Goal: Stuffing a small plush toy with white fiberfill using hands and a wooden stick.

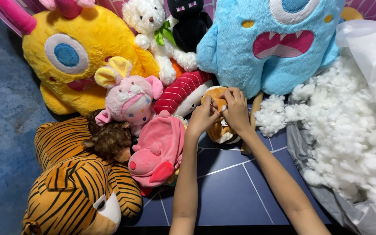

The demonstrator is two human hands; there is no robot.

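Just past the far edge of the dark blue mat (240, 191), at about twelve o'clock from the person, a small orange-and-white plush toy (221, 130) is lying under both hands. Its long axis is running roughly from twelve to six o'clock, with the pale underside showing at the near end. The left hand (204, 118) is coming in from seven o'clock and the right hand (236, 109) from five o'clock, so both are equally close and meeting right over the toy's upper part. The fingers of both hands are curling inward and pinching the toy's fabric between them, fingertips nearly touching each other; what exactly sits in the pinch I cannot tell. Both forearms are stretching forward, converging like a narrow wedge. A heap of white stuffing (340, 135) is sitting at two o'clock from the hands, near the right one, and a pink plush (159, 150) is lying at eight o'clock, just beside the left wrist.
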